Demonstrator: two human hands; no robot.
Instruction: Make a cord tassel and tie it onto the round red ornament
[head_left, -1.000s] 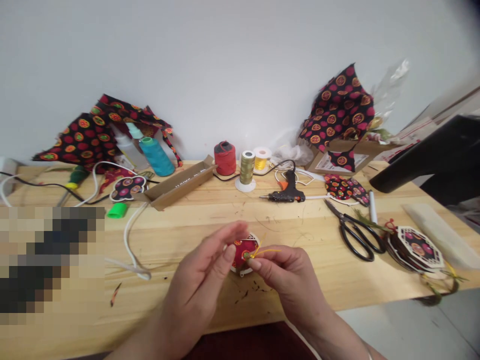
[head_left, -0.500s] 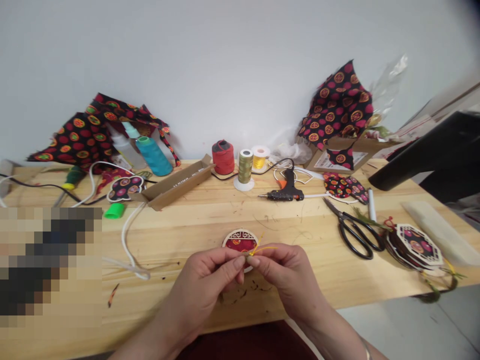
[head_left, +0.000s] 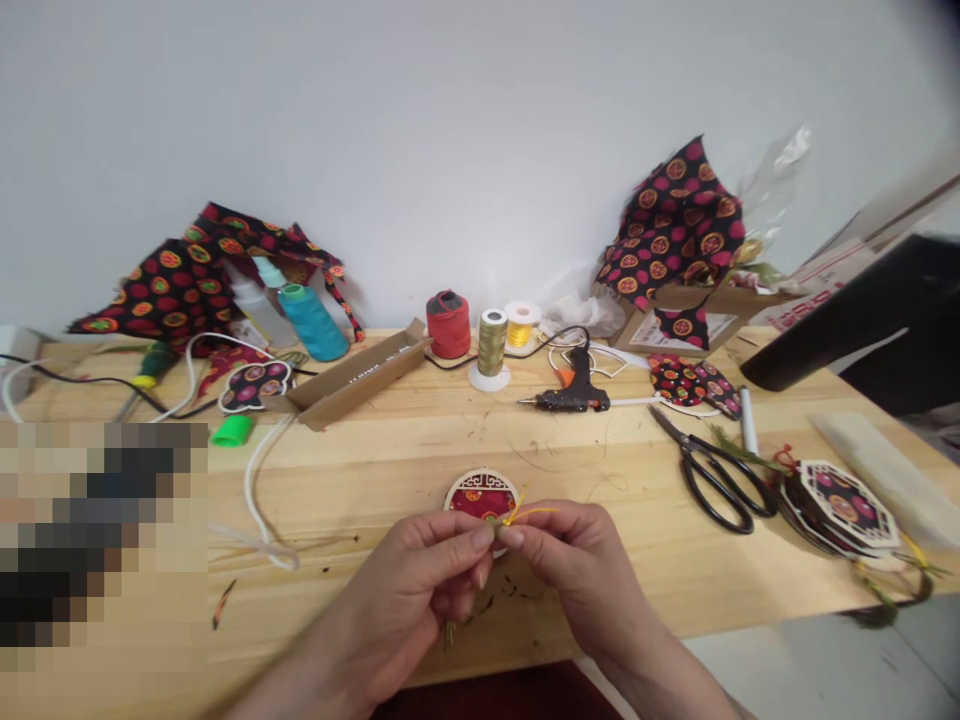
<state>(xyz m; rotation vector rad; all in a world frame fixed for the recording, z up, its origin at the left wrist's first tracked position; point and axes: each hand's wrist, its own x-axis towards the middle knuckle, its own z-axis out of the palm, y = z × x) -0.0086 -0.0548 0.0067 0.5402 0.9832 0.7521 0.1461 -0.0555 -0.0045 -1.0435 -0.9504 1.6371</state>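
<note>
Both hands meet above the front middle of the table, thumbs almost touching. My left hand [head_left: 431, 570] pinches the top of a small olive-green tassel, whose thread ends [head_left: 450, 632] stick out below the curled fingers. My right hand [head_left: 581, 550] is closed at the same spot, thumb and forefinger on a thin yellow cord [head_left: 523, 508] whose loose ends point up and right. The knot between the fingertips is mostly hidden. Just behind the fingers lies a round wooden ornament [head_left: 480, 482] with a fretwork top and red patterned fabric, its lower part covered by the hands.
Black-handled scissors [head_left: 712, 480] and stacked octagonal ornaments [head_left: 847, 505] lie to the right. A glue gun [head_left: 574, 385], an olive thread spool [head_left: 492, 345], a red spool [head_left: 448, 325] and a long cardboard box [head_left: 360, 380] stand behind. A white cable [head_left: 251, 480] runs at left.
The view has tilted slightly, so everything sits a little lower. My hands keep the same pinch; the olive thread ends now show more clearly below my left hand.
</note>
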